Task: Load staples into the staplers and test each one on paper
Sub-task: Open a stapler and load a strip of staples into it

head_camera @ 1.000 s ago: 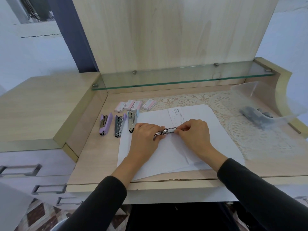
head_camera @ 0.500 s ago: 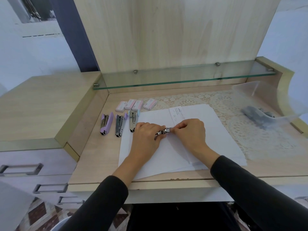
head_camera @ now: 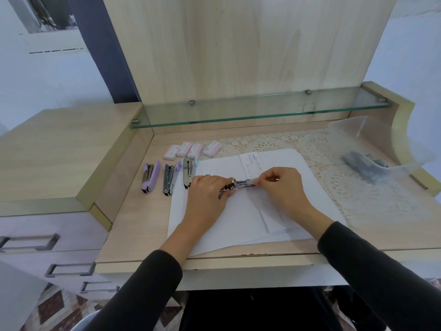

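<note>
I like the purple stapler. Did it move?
No. The purple stapler stays put, in the same spot left of the grey stapler and below the boxes.

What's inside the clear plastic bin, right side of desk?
Clear plastic bin holds a grey metallic pile. Its translucent wall blurs the pile, so pieces can't be identified or counted.

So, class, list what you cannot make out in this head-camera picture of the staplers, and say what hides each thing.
1. Head view: whether the stapler holds staples; the left hand and right hand cover its ends.
2. Head view: print on the boxes; too small.
3. Head view: the grey things in the tub; blurred near the edge.
</note>
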Action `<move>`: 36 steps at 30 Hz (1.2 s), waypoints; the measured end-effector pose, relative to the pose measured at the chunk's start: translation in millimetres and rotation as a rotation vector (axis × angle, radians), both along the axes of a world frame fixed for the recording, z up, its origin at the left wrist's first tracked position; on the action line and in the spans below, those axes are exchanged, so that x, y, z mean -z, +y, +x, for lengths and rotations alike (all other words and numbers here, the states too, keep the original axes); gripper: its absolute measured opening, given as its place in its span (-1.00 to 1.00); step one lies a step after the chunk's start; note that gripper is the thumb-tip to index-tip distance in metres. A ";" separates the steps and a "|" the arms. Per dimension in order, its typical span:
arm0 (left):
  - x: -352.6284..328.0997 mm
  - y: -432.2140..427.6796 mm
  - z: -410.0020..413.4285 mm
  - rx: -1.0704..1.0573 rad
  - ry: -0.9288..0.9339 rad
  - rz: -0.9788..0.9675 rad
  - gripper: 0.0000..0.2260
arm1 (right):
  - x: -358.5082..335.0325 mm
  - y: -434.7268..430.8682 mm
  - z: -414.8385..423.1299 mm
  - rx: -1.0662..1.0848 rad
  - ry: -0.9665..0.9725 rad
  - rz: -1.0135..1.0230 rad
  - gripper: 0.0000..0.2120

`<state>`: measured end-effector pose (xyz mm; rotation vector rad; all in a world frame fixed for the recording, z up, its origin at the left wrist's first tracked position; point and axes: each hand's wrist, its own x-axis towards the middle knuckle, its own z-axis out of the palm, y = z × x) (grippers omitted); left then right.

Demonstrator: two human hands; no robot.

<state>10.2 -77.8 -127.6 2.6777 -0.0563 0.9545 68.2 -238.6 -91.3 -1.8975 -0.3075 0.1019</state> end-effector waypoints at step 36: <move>1.5 3.6 -0.9 0.025 0.035 -0.028 -0.83 | -64.9 -150.7 116.4 0.426 -0.251 -0.431 -0.81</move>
